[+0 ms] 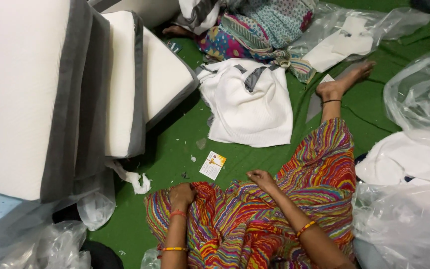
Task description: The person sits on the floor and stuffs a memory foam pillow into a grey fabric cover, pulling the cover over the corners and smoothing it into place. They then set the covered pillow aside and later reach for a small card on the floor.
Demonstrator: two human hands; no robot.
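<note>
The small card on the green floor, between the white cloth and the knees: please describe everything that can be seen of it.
The small card is a rectangle, mostly white, with a yellow-orange picture at its upper end; it looks like thin paper. It lies flat and tilted on the green floor, just below the white cloth and apart from it. Neither the left hand nor the right hand touches it; both rest on the striped fabric.

Glossy clear plastic bags, matt white knit cloth, green felt-like floor mat

I see my hands on my knees, a card just ahead, cloth beyond it, cushions left, bags right.
</note>
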